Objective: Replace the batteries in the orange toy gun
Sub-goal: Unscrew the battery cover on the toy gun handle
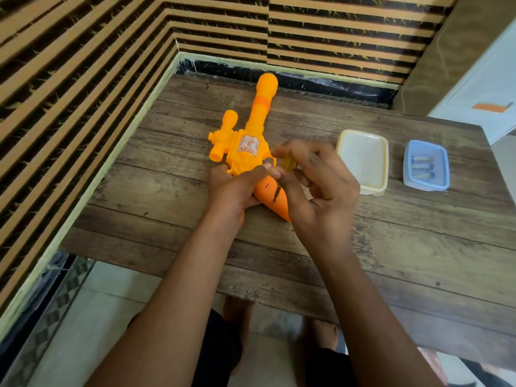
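The orange toy gun (251,141) lies on the wooden table (391,261), barrel pointing away from me. My left hand (234,188) grips the gun at its orange handle. My right hand (315,185) pinches a small screwdriver (282,174) with a yellow handle, its metal tip set against the handle of the gun. A blue container (425,164) at the right holds several batteries.
A cream-rimmed plastic container (363,160) with nothing visible in it stands just right of my right hand. A slatted wall closes the back and left side. The table's near edge runs above my legs and the tiled floor.
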Demonstrator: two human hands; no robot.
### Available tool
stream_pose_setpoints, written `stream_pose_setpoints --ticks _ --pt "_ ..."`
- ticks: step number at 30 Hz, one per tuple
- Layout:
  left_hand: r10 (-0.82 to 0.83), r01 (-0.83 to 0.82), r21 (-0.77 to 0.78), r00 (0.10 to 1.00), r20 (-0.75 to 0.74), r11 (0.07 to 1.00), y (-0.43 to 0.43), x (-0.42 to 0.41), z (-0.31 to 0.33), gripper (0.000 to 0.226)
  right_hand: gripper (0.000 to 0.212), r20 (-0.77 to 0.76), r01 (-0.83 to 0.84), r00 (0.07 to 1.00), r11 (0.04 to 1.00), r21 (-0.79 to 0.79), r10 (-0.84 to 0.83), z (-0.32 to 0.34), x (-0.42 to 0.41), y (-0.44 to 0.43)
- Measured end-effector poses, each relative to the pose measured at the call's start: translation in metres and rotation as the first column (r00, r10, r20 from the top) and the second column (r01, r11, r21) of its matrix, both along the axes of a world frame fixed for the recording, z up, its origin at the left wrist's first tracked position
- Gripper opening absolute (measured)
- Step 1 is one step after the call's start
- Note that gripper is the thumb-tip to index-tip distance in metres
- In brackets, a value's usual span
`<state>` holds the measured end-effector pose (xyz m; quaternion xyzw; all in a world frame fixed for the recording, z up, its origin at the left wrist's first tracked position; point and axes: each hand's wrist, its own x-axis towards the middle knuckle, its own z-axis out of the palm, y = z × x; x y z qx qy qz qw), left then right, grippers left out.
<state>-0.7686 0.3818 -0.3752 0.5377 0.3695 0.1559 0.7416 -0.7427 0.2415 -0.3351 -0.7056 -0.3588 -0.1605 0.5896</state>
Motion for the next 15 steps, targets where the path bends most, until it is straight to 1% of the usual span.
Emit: stream_pose_setpoints --ticks 3,7,10,13,15 --pt "0.005 -0.005 -0.006 1.000 0.004 1.000 0.0001 0.0009 -0.0010 0.059 0.015 0.001 0.061 0.998 0.998 0.013 -0.061 -0.0010 0.0008 -0.0001" --pt "0.020 -0.020 -0.001 1.000 -0.015 1.000 0.0017 0.0016 -0.0032 0.042 0.025 -0.045 -0.045 0.998 0.999 0.007 0.045 0.0021 0.0024 -0.0011" --pt "0.024 -0.024 -0.002 1.000 -0.013 1.000 0.0000 0.0018 -0.0005 0.044 0.019 -0.047 -0.059 0.997 0.998 -0.021 0.058 0.0030 0.0011 -0.0014" --pt "0.008 -0.008 -0.002 1.000 -0.014 1.000 -0.0013 0.0005 0.0035 0.059 0.016 -0.030 -0.001 1.000 1.000 -0.009 0.001 0.0015 0.0004 0.0001" --pt "0.007 -0.007 0.006 1.000 -0.014 1.000 -0.0010 0.0005 0.0023 0.056 0.019 -0.014 0.053 0.998 0.999 -0.005 -0.053 0.0003 0.0006 0.0010"
